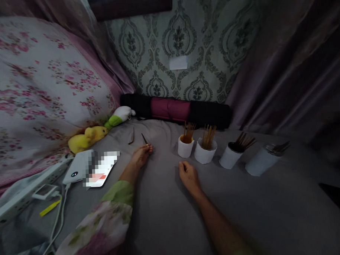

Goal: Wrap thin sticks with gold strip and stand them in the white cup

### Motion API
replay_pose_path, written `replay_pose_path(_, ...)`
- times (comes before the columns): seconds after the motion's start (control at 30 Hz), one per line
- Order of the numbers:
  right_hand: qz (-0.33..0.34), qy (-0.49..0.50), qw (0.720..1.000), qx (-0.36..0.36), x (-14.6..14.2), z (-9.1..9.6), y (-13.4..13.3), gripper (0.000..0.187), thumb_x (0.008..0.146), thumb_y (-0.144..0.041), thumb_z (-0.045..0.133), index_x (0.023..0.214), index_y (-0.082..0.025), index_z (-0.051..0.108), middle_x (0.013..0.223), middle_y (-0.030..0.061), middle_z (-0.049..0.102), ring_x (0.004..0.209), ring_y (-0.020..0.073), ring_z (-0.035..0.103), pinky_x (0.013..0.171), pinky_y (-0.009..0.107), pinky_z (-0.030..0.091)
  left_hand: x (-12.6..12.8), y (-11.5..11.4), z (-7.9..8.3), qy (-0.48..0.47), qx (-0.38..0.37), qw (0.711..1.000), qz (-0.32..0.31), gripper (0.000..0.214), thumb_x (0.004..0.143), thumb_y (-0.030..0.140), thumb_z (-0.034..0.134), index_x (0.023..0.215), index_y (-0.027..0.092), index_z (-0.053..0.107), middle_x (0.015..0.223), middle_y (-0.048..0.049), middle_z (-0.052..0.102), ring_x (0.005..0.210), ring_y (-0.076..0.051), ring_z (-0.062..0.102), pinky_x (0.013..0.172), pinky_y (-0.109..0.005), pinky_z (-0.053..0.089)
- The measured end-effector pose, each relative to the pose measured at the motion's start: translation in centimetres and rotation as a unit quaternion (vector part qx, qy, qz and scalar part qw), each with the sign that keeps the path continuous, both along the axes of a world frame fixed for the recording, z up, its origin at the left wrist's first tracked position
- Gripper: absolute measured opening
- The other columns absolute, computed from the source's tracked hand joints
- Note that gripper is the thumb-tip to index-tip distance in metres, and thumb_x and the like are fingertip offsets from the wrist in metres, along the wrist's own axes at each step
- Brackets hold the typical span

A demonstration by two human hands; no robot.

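My left hand [141, 155] rests on the grey bedsheet [167, 217] with its fingertips pinched on a thin gold-coloured utensil [144, 139] that sticks up and away from it. A second thin utensil [131, 136] lies on the sheet just to its left. My right hand [189, 176] lies loosely curled on the sheet, holding nothing I can see, just in front of two white cups [185, 146] [205, 150] of gold cutlery. Further right stand a cup of dark cutlery [229, 156] and a cup of silver cutlery [260, 161].
A phone [100, 171], a white power bank [76, 168], a power strip [29, 188] and cables lie at the left. Yellow [85, 139] and green-white [119, 116] plush toys sit by a floral pillow [40, 83]. A black and maroon roll [177, 110] lies against the wall.
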State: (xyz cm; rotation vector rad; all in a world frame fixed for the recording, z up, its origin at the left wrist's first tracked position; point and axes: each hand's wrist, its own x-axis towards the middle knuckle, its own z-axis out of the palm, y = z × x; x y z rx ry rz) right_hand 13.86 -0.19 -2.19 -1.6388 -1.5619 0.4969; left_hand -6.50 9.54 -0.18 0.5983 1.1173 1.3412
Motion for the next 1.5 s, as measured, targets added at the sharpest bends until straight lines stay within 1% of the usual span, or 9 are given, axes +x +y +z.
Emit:
replay_pose_path(0.1,0.001,-0.001,1.000,-0.002,0.0,0.0,0.0,0.036,0.084,-0.038,0.033,0.061,-0.017,0.051,0.054,-0.0008,0.050,0.050,0.0106,0.041,0.049,0.024,0.022,0.4,-0.5,0.1,-0.002,-0.002,1.000,0.007,0.018,0.072,-0.003,0.049,0.072,0.012,0.059,0.067,-0.0028,0.059,0.059,-0.007,0.055,0.059,-0.016,0.047)
replay_pose_path(0.37,0.003,0.008,1.000,-0.002,0.0,0.3,-0.1,0.038,0.084,-0.039,0.033,0.062,-0.017,0.053,0.056,0.0014,0.054,0.052,0.0115,0.045,0.050,0.024,0.024,1.6,-1.6,-0.2,-0.009,0.003,1.000,0.015,0.014,0.074,0.000,0.050,0.077,0.010,0.061,0.069,-0.0045,0.059,0.056,-0.006,0.054,0.055,-0.017,0.045)
replay_pose_path(0.5,0.005,0.014,1.000,-0.016,0.0,0.4,-0.1,0.038,0.084,-0.040,0.033,0.063,-0.017,0.054,0.059,0.0019,0.056,0.054,0.0120,0.046,0.051,0.023,0.025,2.4,-2.6,-0.4,-0.020,0.012,1.000,0.006,0.014,0.073,0.001,0.052,0.080,0.009,0.061,0.069,-0.0054,0.060,0.055,-0.006,0.055,0.053,-0.017,0.045)
replay_pose_path(0.73,0.010,0.020,1.000,-0.020,0.0,0.5,0.0,0.038,0.085,-0.039,0.032,0.066,-0.016,0.055,0.058,0.0012,0.054,0.053,0.0119,0.045,0.051,0.023,0.026,3.9,-4.3,-1.1,-0.041,0.022,0.999,-0.012,0.013,0.073,0.004,0.054,0.083,0.010,0.062,0.071,-0.0064,0.061,0.056,-0.007,0.055,0.054,-0.018,0.044)
replay_pose_path(1.03,0.023,0.061,0.998,-0.016,0.1,0.4,0.0,0.038,0.084,-0.042,0.034,0.062,-0.017,0.052,0.052,-0.0013,0.048,0.050,0.0113,0.042,0.048,0.023,0.025,5.6,-6.4,-1.1,-0.040,0.044,0.997,-0.042,0.019,0.071,0.011,0.061,0.090,0.009,0.061,0.076,-0.0073,0.063,0.059,-0.007,0.056,0.055,-0.019,0.044)
replay_pose_path(1.13,0.027,0.078,0.997,-0.012,0.2,0.2,0.1,0.037,0.083,-0.042,0.035,0.062,-0.017,0.052,0.052,-0.0011,0.049,0.050,0.0116,0.042,0.048,0.023,0.026,6.1,-7.0,-1.2,-0.028,0.049,0.997,-0.050,0.021,0.071,0.014,0.062,0.091,0.009,0.061,0.076,-0.0065,0.062,0.057,-0.007,0.055,0.054,-0.019,0.043)
replay_pose_path(1.37,0.042,0.120,0.992,-0.012,0.6,0.3,0.2,0.035,0.082,-0.042,0.038,0.066,-0.017,0.056,0.055,-0.0002,0.052,0.051,0.0125,0.046,0.050,0.023,0.032,6.6,-8.2,-1.1,0.041,0.070,0.994,-0.069,0.028,0.070,0.020,0.062,0.096,0.009,0.061,0.077,-0.0065,0.063,0.056,-0.007,0.054,0.054,-0.020,0.042)
replay_pose_path(1.5,0.047,0.147,0.988,-0.016,0.7,0.2,0.3,0.035,0.082,-0.043,0.039,0.071,-0.016,0.058,0.053,-0.0010,0.050,0.050,0.0121,0.046,0.049,0.022,0.033,6.7,-8.5,-1.1,0.078,0.091,0.989,-0.085,0.032,0.070,0.024,0.061,0.098,0.009,0.062,0.079,-0.0068,0.063,0.058,-0.007,0.054,0.054,-0.020,0.042)
